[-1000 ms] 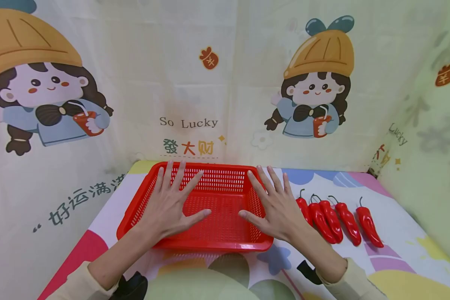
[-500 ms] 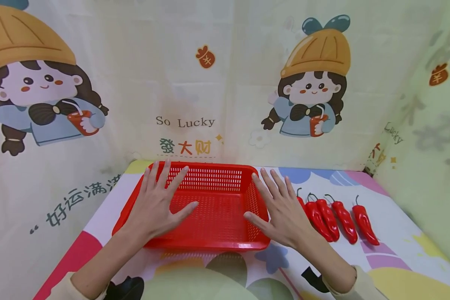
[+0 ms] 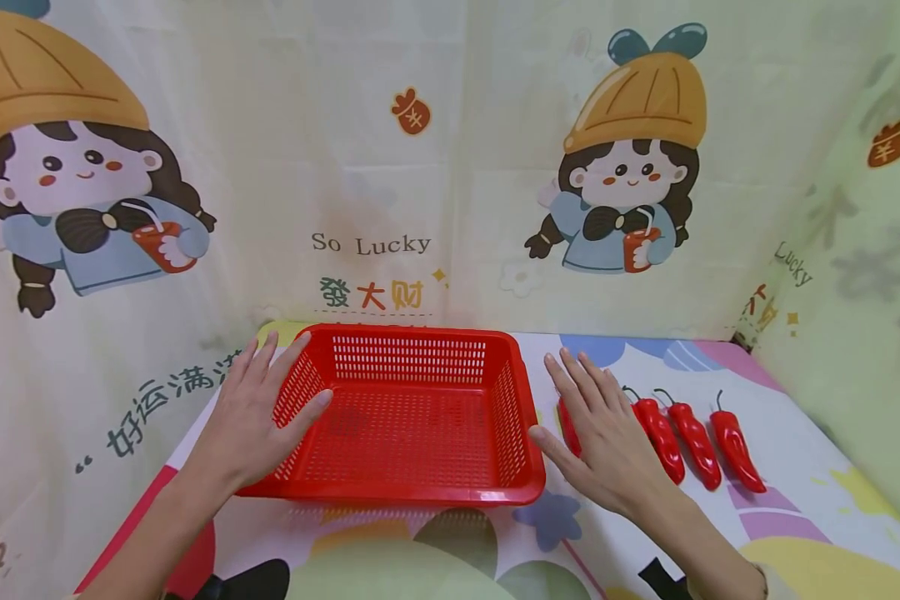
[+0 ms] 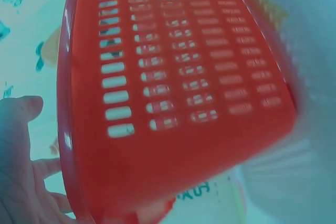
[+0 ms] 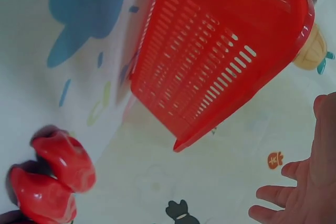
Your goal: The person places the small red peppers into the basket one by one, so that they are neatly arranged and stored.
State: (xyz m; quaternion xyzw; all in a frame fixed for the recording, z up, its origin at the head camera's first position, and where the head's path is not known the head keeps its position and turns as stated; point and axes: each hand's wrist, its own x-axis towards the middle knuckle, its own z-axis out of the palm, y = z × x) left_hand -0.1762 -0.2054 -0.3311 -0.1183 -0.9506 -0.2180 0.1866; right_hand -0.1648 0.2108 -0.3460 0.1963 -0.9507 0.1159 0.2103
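A red plastic basket (image 3: 412,433) with slotted walls sits on the table; its inside shows no objects. My left hand (image 3: 251,425), fingers spread, is over the basket's left rim. In the left wrist view, that hand (image 4: 21,166) is beside the rim; contact cannot be told. Just right of the basket is my right hand (image 3: 603,442), fingers straight and holding nothing. It partly covers a row of red peppers with dark stems. One pepper (image 3: 567,429) peeks out left of it; others, such as this pepper (image 3: 693,446), lie to its right. The right wrist view shows two peppers (image 5: 65,158).
A patterned cloth covers the table (image 3: 390,567). Printed curtains (image 3: 487,167) hang behind the table and along both sides. Dark straps (image 3: 251,579) show near the wrists at the bottom of the head view.
My left hand has shifted left, from over the basket to its left rim. My right hand has moved right, away from the basket's right rim and in front of some peppers.
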